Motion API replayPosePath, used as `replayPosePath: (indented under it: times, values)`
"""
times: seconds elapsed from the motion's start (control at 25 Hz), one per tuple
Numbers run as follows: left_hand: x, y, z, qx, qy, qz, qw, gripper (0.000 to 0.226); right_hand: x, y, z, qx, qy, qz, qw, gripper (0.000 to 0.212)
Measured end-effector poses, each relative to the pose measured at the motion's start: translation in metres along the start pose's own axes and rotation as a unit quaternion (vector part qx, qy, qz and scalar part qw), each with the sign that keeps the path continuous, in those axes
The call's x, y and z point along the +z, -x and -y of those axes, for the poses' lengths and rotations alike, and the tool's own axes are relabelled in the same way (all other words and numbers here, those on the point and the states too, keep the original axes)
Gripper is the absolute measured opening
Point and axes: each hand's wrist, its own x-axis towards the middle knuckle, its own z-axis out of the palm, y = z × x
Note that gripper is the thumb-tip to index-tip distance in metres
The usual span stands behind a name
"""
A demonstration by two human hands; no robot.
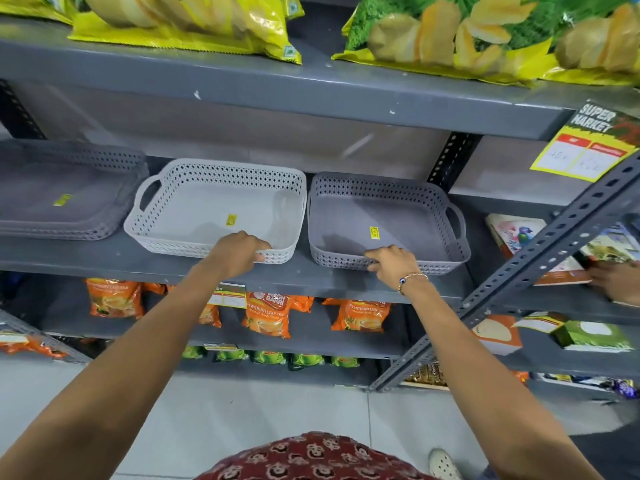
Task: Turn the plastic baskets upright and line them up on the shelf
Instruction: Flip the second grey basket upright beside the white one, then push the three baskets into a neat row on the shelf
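Lining Up the Last Baskets

Working along the grey shelf (104,261), I see a stack of dark baskets (65,192) at far left, apparently bottoms-up and left to turn. The white basket (214,206) and grey basket (384,220) sit upright, side by side. My left hand (239,252) curls over the white one's near rim; my right hand (391,263) pinches the grey one's.
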Motion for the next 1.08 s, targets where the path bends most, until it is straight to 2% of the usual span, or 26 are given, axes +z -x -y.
replayPosePath:
  times: [0.4, 0.72, 1.08]
  values:
    - [0.000, -0.005, -0.010, 0.022, 0.036, -0.002, 0.999, 0.043, 0.002, -0.001, 0.000, 0.003, -0.008, 0.000, 1.000, 0.030]
    - [-0.002, -0.015, 0.001, 0.034, 0.065, 0.008, 0.997, 0.034, 0.000, -0.005, 0.001, 0.015, -0.010, 0.006, 1.000, 0.036]
    - [0.005, -0.013, -0.001, 0.045, 0.062, -0.008, 0.997, 0.041, 0.004, -0.004, -0.002, 0.009, -0.012, 0.001, 1.000, 0.035]
